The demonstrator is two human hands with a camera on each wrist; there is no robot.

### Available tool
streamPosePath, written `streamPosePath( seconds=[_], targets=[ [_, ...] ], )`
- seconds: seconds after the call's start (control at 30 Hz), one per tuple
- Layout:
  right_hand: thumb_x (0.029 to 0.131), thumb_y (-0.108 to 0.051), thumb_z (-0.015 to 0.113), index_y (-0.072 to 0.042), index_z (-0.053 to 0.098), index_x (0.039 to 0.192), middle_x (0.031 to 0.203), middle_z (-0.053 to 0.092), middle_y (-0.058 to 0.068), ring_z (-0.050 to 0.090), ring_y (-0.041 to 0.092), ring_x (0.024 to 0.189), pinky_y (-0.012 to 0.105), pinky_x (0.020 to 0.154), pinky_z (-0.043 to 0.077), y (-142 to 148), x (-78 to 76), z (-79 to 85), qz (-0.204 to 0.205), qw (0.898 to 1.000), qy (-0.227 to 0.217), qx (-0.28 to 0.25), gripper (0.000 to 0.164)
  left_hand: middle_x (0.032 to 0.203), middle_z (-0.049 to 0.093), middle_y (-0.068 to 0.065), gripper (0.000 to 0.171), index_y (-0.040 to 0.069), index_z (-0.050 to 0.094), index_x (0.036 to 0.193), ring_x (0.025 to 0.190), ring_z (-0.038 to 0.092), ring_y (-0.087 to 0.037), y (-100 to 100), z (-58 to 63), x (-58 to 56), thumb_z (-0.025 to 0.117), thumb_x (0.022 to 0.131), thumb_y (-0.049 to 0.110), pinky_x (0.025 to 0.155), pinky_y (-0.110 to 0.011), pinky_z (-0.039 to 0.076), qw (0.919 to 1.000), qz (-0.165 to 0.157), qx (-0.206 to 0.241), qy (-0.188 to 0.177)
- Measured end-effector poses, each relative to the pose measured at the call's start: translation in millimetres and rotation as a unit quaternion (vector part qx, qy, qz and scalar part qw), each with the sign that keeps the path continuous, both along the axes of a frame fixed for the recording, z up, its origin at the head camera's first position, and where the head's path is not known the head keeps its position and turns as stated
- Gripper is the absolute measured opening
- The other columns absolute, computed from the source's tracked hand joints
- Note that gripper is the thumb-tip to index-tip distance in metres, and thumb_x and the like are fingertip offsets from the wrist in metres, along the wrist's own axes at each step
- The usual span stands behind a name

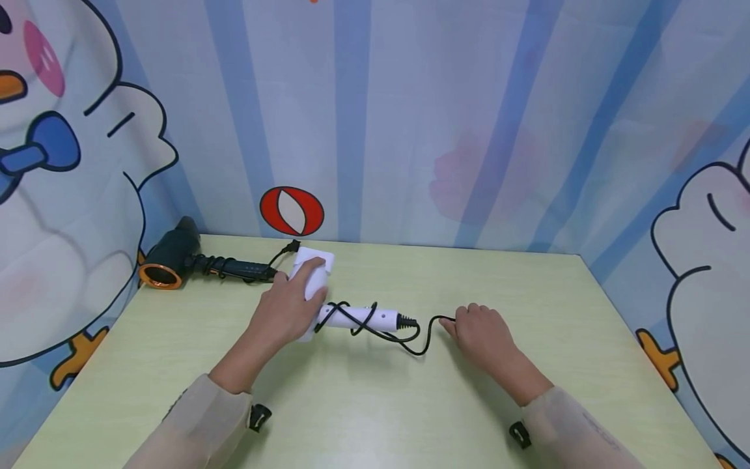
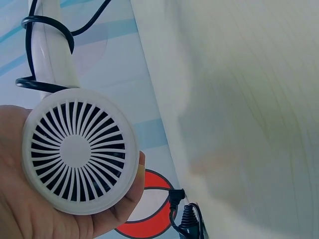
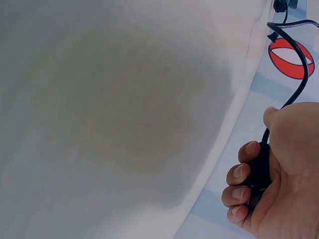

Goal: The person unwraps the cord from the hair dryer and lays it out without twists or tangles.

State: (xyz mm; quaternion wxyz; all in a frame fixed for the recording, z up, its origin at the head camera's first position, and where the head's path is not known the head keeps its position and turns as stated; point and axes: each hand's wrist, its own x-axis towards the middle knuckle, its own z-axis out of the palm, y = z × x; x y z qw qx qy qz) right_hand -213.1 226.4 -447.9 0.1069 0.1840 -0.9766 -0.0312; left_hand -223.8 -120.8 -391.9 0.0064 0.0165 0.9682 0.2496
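A white hair dryer (image 1: 317, 281) is gripped round its body by my left hand (image 1: 289, 307), its handle pointing right. In the left wrist view its round slatted grille (image 2: 76, 150) faces the camera, with my palm and fingers around the casing. A black cord (image 1: 417, 354) winds loosely around the handle and runs from it to my right hand (image 1: 482, 335). There, the right wrist view shows my fingers curled around the black plug (image 3: 259, 167) at the cord's end. The plug's tip is partly hidden by the fingers.
A black hair dryer (image 1: 181, 247) with an orange-rimmed outlet lies at the table's back left, its cord wrapped on the handle. Its plug (image 1: 292, 246) is just behind the white dryer. A printed curtain (image 1: 392, 130) borders the pale table (image 1: 375, 417) behind and at both sides.
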Motion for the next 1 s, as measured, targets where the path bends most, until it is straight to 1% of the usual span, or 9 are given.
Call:
streamPosePath(
  seconds=[0.23,0.4,0.83,1.0],
  targets=[
    [0.106,-0.037,0.053,-0.007,0.044,0.068,0.062,0.041,0.007,0.043,0.024,0.054,0.039,0.052,0.042,3.3,-10.7,3.9,-0.02,1.0,-0.023,0.002,0.049,0.113,0.049,-0.023,0.056,0.033,0.035,0.154,0.087,0.056,-0.034,0.7,0.7,1.7,0.051,0.102,0.044,0.057,-0.036,0.05,1.0,-0.003,0.001,0.001],
    [0.106,-0.037,0.051,-0.007,0.044,0.067,0.061,0.04,0.007,0.043,0.025,0.054,0.04,0.052,0.043,5.9,-18.5,5.3,-0.03,0.999,-0.023,-0.001,0.05,0.113,0.049,-0.023,0.056,0.033,0.036,0.154,0.085,0.057,-0.034,0.2,0.2,3.2,0.052,0.102,0.044,0.057,-0.036,0.051,1.0,-0.006,0.004,0.004],
    [0.107,-0.038,0.048,-0.006,0.048,0.068,0.063,0.044,0.009,0.048,0.029,0.056,0.043,0.054,0.045,5.0,-29.3,20.5,-0.056,0.998,-0.035,-0.019,0.051,0.111,0.049,-0.022,0.055,0.033,0.036,0.154,0.083,0.057,-0.033,0.6,-0.4,5.6,0.052,0.102,0.044,0.057,-0.036,0.049,0.9999,-0.01,0.007,-0.001],
    [0.108,-0.039,0.047,-0.005,0.049,0.07,0.064,0.045,0.01,0.049,0.03,0.058,0.044,0.055,0.045,4.6,-32.1,24.5,-0.066,0.997,-0.04,-0.022,0.051,0.112,0.05,-0.022,0.056,0.033,0.036,0.154,0.086,0.056,-0.032,0.6,-1.5,6.5,0.052,0.102,0.044,0.058,-0.036,0.049,0.9999,-0.011,0.004,-0.005]
  ],
)
